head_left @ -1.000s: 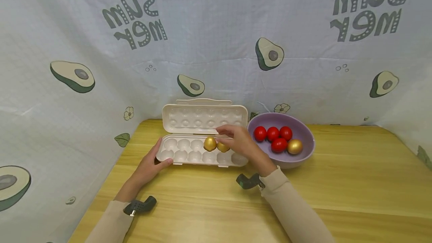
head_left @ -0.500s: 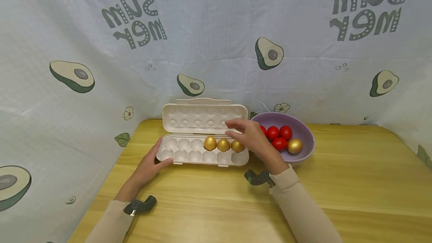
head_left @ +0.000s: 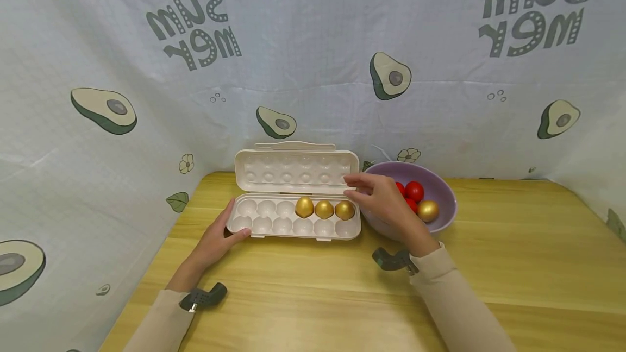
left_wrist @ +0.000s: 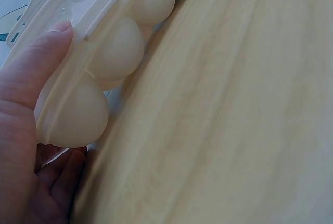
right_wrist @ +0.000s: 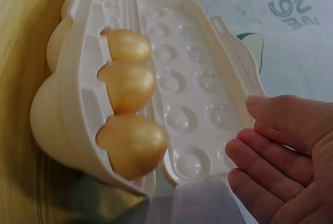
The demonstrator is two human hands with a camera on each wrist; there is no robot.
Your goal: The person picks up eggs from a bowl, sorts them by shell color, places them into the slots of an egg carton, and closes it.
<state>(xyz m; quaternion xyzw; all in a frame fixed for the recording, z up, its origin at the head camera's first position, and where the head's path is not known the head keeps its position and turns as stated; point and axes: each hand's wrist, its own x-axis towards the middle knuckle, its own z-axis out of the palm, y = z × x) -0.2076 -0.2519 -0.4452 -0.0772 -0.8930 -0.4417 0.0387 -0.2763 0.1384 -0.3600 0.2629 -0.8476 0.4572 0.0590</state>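
A cream plastic egg box stands with its lid raised at the back of the table. Three gold eggs fill the right half of its back row, closely seen in the right wrist view as gold eggs. My left hand grips the box's left end, thumb on the rim and fingers curled below. My right hand, holding nothing, hovers over the left side of a purple bowl, fingers and thumb apart. In the bowl lie red eggs, partly hidden by this hand, and a gold egg.
A pale curtain printed with avocados hangs right behind the box and bowl. The wooden table reaches out in front and to the right. Each wrist carries a dark camera mount.
My right hand has drawn back to the right from over the gold eggs to the bowl, uncovering the rightmost egg in the box. My left hand has stayed in place.
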